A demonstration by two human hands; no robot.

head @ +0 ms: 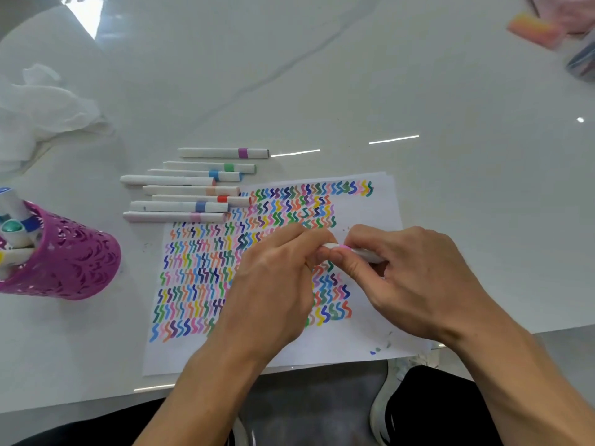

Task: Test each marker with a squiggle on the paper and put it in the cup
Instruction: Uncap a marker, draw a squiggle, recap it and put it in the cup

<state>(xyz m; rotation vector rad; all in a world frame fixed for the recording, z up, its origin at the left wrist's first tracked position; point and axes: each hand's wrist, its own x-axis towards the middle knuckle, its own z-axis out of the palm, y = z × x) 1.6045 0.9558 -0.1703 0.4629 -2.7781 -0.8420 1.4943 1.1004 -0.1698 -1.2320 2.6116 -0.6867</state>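
Note:
A white marker with a pink band (346, 249) is held level above the paper (373, 217), which is covered in rows of coloured squiggles. My left hand (273, 284) pinches the marker's left end and my right hand (412, 278) grips its barrel. Whether the cap is on or coming off is hidden by my fingers. Several capped white markers (186, 188) lie in a row on the table beyond the paper's upper left. A purple perforated cup (74, 255) at the left edge holds several markers.
A crumpled white tissue (42, 107) lies at the far left. At the top right are a pink-orange block (536, 29) and a blurred container (582, 59). The white table's front edge (96, 399) runs just below the paper.

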